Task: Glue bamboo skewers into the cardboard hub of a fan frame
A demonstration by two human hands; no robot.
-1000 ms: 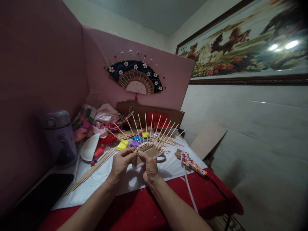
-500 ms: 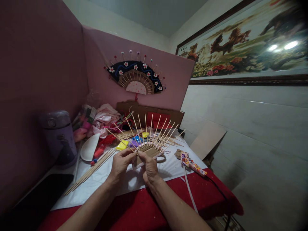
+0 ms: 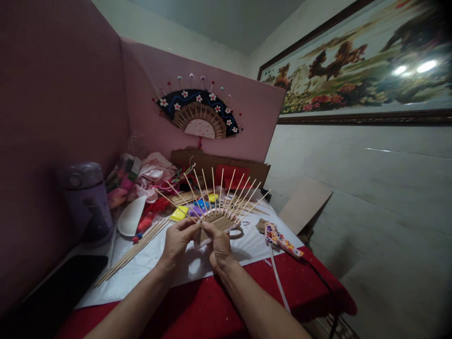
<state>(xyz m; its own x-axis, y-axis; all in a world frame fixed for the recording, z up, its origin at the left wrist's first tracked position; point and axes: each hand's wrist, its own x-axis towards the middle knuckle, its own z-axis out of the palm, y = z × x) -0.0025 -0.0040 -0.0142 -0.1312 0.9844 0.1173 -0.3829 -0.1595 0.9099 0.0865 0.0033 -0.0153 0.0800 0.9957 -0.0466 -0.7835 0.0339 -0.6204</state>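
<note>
Between my two hands is a half-round cardboard piece (image 3: 218,223) with several thin wooden sticks fanning upward from its curved edge. My left hand (image 3: 179,240) is closed at its left end, the fingers pinching near the base of the lowest left stick (image 3: 176,203). My right hand (image 3: 219,245) is closed on the lower left part of the cardboard, its thumb pressed against the face. The two thumbs almost meet. Fingers behind the cardboard are hidden.
A patterned glue gun (image 3: 282,241) with a glue stick lies at right, its cord over the red cloth (image 3: 318,278). Loose sticks (image 3: 136,249), a white half-round piece (image 3: 131,216), a purple bottle (image 3: 84,202) and a dark phone-like slab (image 3: 63,287) lie left. Behind hangs a decorated fan (image 3: 199,110).
The stick tips on the right have shifted very slightly to the left. Both hands keep the same hold on the cardboard.
</note>
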